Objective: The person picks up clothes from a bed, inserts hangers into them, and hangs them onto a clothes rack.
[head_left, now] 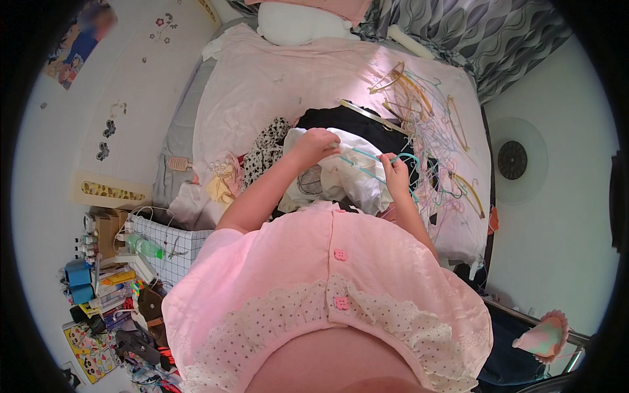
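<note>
A white garment (363,188) with a grey print lies bunched in front of me on the bed. My left hand (317,145) is closed on its upper edge, though the fingertips are partly hidden. In my right hand (395,174) is a teal clothes hanger (364,154), gripped near its hook, its arms reaching left into the white cloth. Just beyond both hands lies black clothing (327,118). A black-and-white spotted garment (267,145) is heaped to the left of my left hand.
A tangle of hangers (429,124) in several colours covers the bed's right side. Pale pink bedding (262,78) spreads under everything. A pink hairbrush (178,164) lies at the left edge, above a white grid-patterned bin (190,245). A fan (512,160) is by the right wall.
</note>
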Available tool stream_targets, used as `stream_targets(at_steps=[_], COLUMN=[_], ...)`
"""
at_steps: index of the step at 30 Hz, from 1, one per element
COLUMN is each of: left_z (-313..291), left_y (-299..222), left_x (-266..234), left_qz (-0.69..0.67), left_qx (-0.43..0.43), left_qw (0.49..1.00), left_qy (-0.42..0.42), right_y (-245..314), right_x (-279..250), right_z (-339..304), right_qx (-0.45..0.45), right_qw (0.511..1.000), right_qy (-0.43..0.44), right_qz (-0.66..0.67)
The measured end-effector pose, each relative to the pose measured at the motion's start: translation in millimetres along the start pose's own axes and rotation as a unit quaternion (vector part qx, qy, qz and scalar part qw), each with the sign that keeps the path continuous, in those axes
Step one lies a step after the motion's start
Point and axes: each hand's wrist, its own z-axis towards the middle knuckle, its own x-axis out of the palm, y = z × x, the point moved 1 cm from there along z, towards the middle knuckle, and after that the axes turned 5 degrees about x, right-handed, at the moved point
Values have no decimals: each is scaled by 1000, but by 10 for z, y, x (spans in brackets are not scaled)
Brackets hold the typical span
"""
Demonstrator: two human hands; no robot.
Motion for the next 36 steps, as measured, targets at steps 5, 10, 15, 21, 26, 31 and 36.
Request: stream_targets(at_steps=[5,10,15,21,26,31,36], left_z=[-6,6,61,98,102,75,-68], left_y=[20,-37,-120,-100,-89,-36,119], left_x=[36,74,118,21,-169,-308,-319], left_qz=[-3,11,-12,12,6,-42,-42], left_qx=[40,3,2,-60,-127,-134,-147], left_qw=[999,1000,998,992,981,975,974], left_qy=[-5,-8,-64,-106,-145,-172,-164], right_y=[-45,-19,165,350,53,-420,-612], right_x=[55,86,132,339,510,614,397], right_z=[-12,32,131,221,98,-30,-54], right_qx=[8,-25,-51,-192,-298,-135,-123], right_qw=[1000,1000,998,954,942,960,920], right_qy=[16,17,-21,-205,-109,46,48], right_qz=[12,9,-35,-104,-108,-242,-369])
